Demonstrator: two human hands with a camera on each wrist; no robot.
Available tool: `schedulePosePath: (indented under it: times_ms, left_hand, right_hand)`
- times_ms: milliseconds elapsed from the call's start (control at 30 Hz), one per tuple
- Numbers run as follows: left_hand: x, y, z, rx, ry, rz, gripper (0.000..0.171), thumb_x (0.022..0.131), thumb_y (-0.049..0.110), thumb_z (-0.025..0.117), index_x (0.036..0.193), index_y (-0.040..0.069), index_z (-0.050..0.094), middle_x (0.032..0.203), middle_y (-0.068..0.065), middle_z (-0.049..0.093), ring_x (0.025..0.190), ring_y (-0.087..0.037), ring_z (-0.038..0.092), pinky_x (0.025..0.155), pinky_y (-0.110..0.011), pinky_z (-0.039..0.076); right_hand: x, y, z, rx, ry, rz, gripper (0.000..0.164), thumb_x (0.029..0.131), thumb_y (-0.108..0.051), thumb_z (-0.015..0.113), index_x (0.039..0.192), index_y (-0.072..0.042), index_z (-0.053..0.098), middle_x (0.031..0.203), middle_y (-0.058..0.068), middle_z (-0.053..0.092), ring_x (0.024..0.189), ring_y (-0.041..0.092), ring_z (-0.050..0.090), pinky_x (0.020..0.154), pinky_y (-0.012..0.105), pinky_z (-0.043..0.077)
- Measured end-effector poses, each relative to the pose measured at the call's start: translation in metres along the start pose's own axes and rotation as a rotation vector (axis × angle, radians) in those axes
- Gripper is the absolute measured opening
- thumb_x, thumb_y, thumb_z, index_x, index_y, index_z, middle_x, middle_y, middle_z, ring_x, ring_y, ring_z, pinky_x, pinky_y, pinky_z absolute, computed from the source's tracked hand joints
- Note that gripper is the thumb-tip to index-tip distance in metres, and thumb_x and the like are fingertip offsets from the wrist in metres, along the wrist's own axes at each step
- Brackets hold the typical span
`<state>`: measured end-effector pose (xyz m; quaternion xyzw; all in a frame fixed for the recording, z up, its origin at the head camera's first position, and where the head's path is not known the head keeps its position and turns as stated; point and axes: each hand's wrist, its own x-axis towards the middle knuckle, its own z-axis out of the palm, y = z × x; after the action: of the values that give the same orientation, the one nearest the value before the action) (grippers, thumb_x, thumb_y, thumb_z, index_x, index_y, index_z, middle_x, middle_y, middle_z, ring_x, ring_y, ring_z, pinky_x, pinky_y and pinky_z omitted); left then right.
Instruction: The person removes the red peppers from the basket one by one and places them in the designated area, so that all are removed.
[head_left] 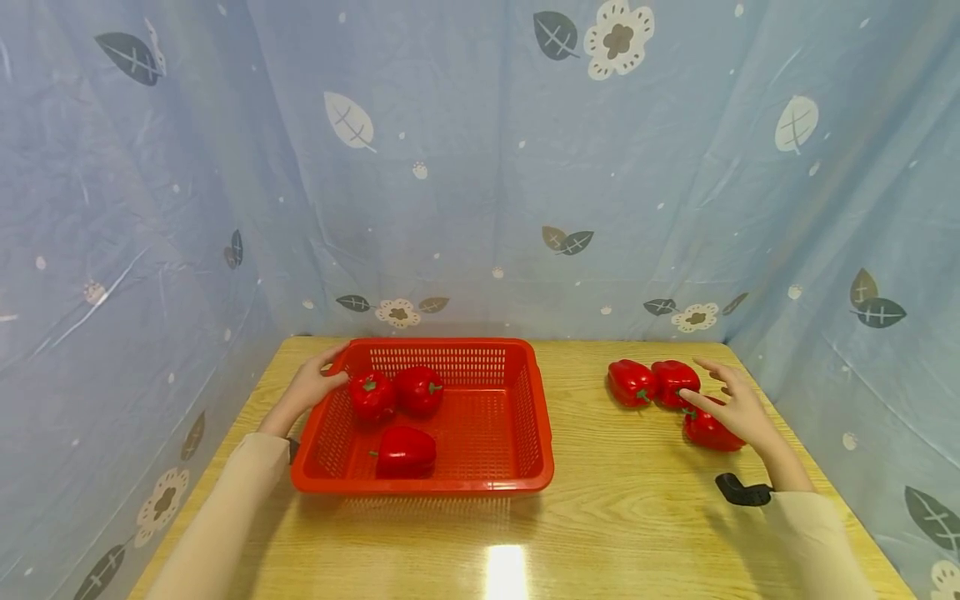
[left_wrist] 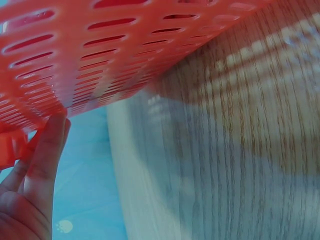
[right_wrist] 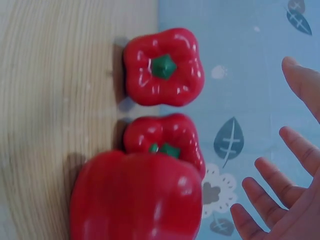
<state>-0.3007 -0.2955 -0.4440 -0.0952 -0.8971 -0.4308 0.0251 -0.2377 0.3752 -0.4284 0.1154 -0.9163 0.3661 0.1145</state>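
In the head view, my left hand (head_left: pixel 311 385) grips the left rim of a red plastic basket (head_left: pixel 480 486), thumb over the edge. The left wrist view shows its fingers (left_wrist: pixel 42 165) against the slotted outer wall (left_wrist: pixel 110 55). Inside the basket lie three red bell peppers with green stems: one at the left (head_left: pixel 372 395), one beside it (head_left: pixel 417 390) and one near the front (head_left: pixel 406 452). At the right, my right hand (head_left: pixel 738 408) hovers with spread fingers over the nearest of three more peppers (head_left: pixel 708 429), holding nothing. The other two, a left one (head_left: pixel 632 382) and a middle one (head_left: pixel 676 382), sit farther back.
A wooden table (head_left: pixel 600 517) carries the basket and the loose peppers. Blue patterned cloth (head_left: pixel 480 167) hangs behind it and along both sides, close to the right hand. Black wrist straps show, one of them on the right wrist (head_left: pixel 742 490).
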Motion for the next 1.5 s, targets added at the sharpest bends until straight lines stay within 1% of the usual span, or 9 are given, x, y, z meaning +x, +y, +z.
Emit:
schedulePosePath:
  times_ms: [133,300,467,633,800,933,1200,1400,1500]
  left_hand:
    - [-0.001,0.001,0.001,-0.013,-0.008,-0.005,0.062,0.086,0.004,0.054,0.144,0.006,0.032,0.14,-0.028,0.037,0.113,-0.049,0.049,0.084,-0.049,0.049]
    - [-0.002,0.002,0.001,-0.012,-0.002,0.002,0.062,0.086,0.004,0.054,0.144,0.005,0.033,0.14,-0.027,0.038,0.115,-0.047,0.048,0.084,-0.048,0.049]
    - [-0.001,0.001,0.001,-0.001,0.01,0.011,0.062,0.085,0.004,0.054,0.143,0.005,0.034,0.138,-0.027,0.041,0.115,-0.046,0.049,0.084,-0.05,0.048]
    - [-0.001,0.0,0.001,0.007,0.012,0.0,0.061,0.086,0.005,0.055,0.143,0.006,0.034,0.137,-0.026,0.042,0.115,-0.045,0.049,0.085,-0.05,0.048]
    - [0.0,-0.001,0.001,-0.026,-0.007,0.006,0.062,0.086,0.004,0.054,0.144,0.005,0.033,0.139,-0.028,0.039,0.113,-0.047,0.05,0.081,-0.046,0.051]
    - [0.0,-0.002,0.0,-0.039,-0.012,0.011,0.062,0.086,0.004,0.054,0.144,0.005,0.032,0.139,-0.028,0.039,0.111,-0.047,0.051,0.079,-0.044,0.052]
    - [0.001,0.0,-0.001,-0.023,-0.012,-0.008,0.063,0.086,0.005,0.054,0.144,0.007,0.032,0.14,-0.027,0.038,0.113,-0.046,0.05,0.081,-0.046,0.051]
    - [0.001,0.0,0.0,-0.02,-0.009,0.004,0.063,0.085,0.004,0.054,0.144,0.006,0.033,0.14,-0.026,0.039,0.115,-0.047,0.048,0.083,-0.05,0.05]
    - [0.001,0.0,0.0,-0.019,-0.005,0.011,0.062,0.085,0.004,0.055,0.144,0.005,0.033,0.139,-0.026,0.04,0.114,-0.047,0.049,0.083,-0.05,0.049]
  right_hand:
    - [0.005,-0.005,0.004,-0.002,-0.01,0.008,0.066,0.086,-0.025,0.066,0.139,0.0,0.037,0.135,0.029,0.036,0.117,0.047,0.032,0.088,0.063,0.031]
    - [0.012,-0.01,0.009,0.005,-0.019,0.01,0.066,0.086,-0.028,0.065,0.139,0.0,0.037,0.133,0.028,0.036,0.117,0.047,0.032,0.089,0.063,0.031]
    - [0.02,-0.014,0.014,0.024,-0.034,0.025,0.068,0.086,-0.03,0.064,0.141,-0.003,0.035,0.136,0.027,0.034,0.121,0.047,0.031,0.091,0.066,0.028]
    - [0.026,-0.022,0.018,0.042,-0.048,0.025,0.069,0.085,-0.032,0.065,0.141,-0.005,0.036,0.139,0.025,0.034,0.125,0.048,0.028,0.091,0.07,0.026]
    - [0.031,-0.028,0.024,0.045,-0.045,-0.001,0.068,0.085,-0.031,0.066,0.141,-0.007,0.038,0.14,0.023,0.035,0.126,0.046,0.028,0.092,0.069,0.026]
    - [0.035,-0.031,0.027,0.047,-0.053,-0.009,0.068,0.085,-0.031,0.066,0.142,-0.008,0.037,0.14,0.023,0.035,0.125,0.045,0.03,0.093,0.067,0.026]
    - [0.044,-0.037,0.033,0.059,-0.077,-0.013,0.069,0.085,-0.033,0.066,0.142,-0.011,0.036,0.139,0.021,0.035,0.124,0.043,0.032,0.092,0.066,0.03]
    - [0.049,-0.044,0.038,0.065,-0.094,-0.04,0.066,0.085,-0.032,0.065,0.142,-0.013,0.037,0.139,0.021,0.036,0.124,0.041,0.033,0.092,0.064,0.031]
    - [0.051,-0.047,0.041,0.05,-0.108,-0.051,0.066,0.086,-0.033,0.065,0.142,-0.013,0.037,0.139,0.021,0.036,0.123,0.041,0.034,0.091,0.062,0.032]
